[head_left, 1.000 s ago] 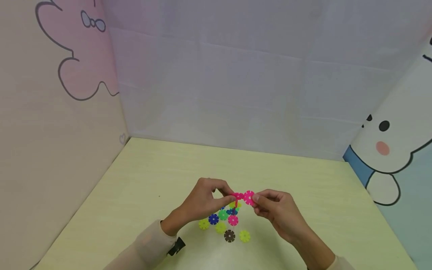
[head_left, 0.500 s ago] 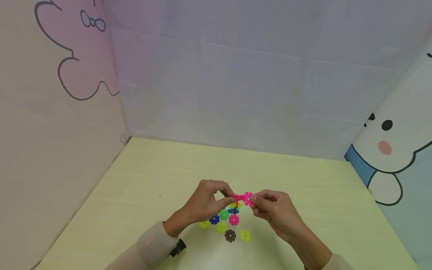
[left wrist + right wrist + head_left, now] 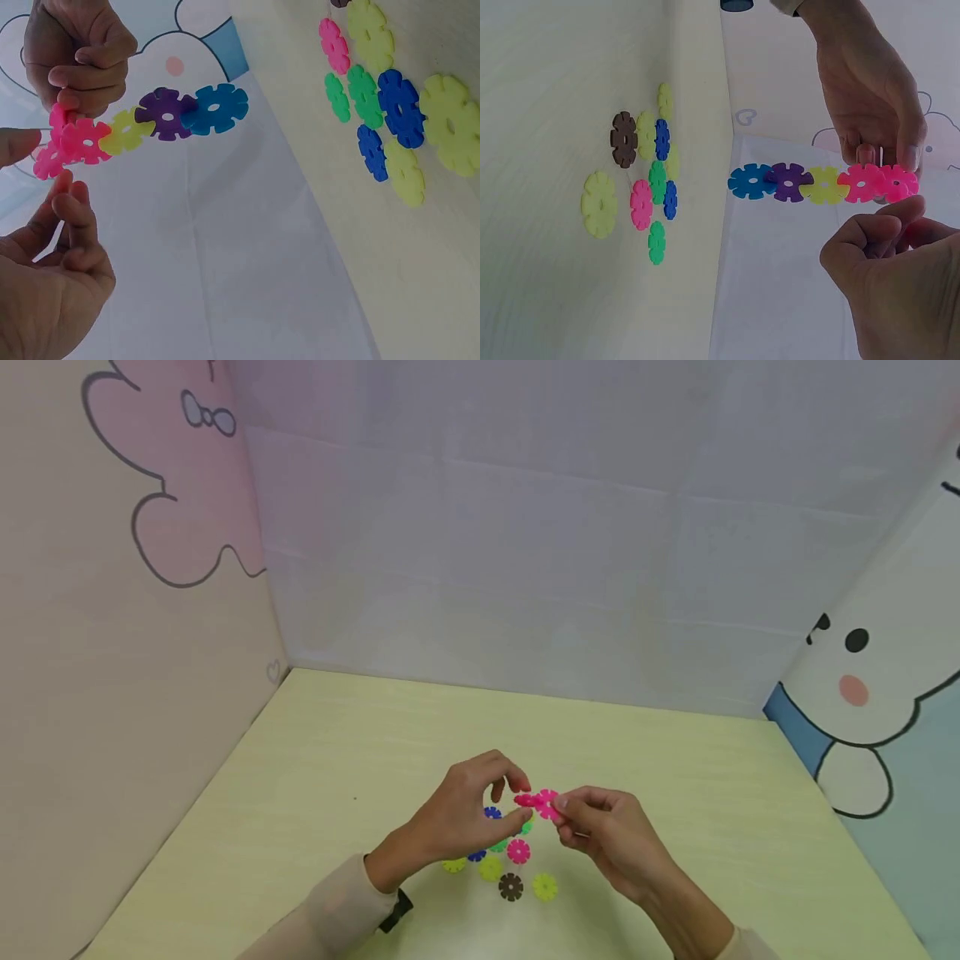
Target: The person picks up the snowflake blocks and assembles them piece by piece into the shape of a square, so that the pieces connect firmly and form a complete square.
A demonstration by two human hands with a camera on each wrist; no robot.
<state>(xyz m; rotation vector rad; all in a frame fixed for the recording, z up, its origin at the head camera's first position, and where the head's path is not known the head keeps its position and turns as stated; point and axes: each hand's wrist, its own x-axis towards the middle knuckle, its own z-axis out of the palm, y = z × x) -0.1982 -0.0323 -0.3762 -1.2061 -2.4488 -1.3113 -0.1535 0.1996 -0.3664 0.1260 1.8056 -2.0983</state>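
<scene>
My right hand (image 3: 615,839) pinches a pink notched snowflake disc (image 3: 548,804) between thumb and fingers above the table. Slotted to it is a row of linked discs: more pink ones (image 3: 88,141), a yellow one (image 3: 126,132), a purple one (image 3: 163,115) and a blue one (image 3: 219,109) at the far end. Around the pink end, my left hand (image 3: 465,810) has thumb and fingers spread apart; in the left wrist view gaps show between them and the discs. In the head view the row is foreshortened and its lower part is mostly hidden behind the left hand.
Loose discs lie on the pale table (image 3: 360,727) below the hands: brown (image 3: 511,887), yellow (image 3: 545,887), pink (image 3: 518,852), green (image 3: 657,182) and blue (image 3: 670,200) ones among them. Printed cloth walls (image 3: 480,543) border the table's back and sides. A black object (image 3: 396,912) sits by the left sleeve.
The left thumb and fingers have parted from the pink discs they were pinching. The right hand keeps its grip and has shifted slightly left with the row.
</scene>
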